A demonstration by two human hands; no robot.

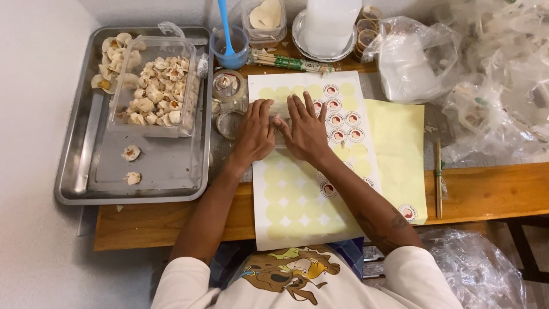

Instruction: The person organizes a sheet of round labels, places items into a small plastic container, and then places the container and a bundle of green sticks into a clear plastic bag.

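My left hand (254,133) and my right hand (305,129) lie side by side, palms down, on a small clear lidded container (279,109) that they mostly hide. The container rests on a sticker sheet (297,206) with pale yellow round blanks and several round red-and-white stickers (343,120) at its right side. Fingers of both hands are spread and press on the container's top. A second yellow sheet (400,137) lies under the first, to the right.
A steel tray (80,171) at left holds a clear box of dumplings (157,91) and loose dumplings. A blue cup with a spoon (229,48), chopsticks (289,62), stacked clear lids (329,28), plastic bags (492,86) and a wrapped chopstick pair (438,177) surround the sheets on the wooden table (486,191).
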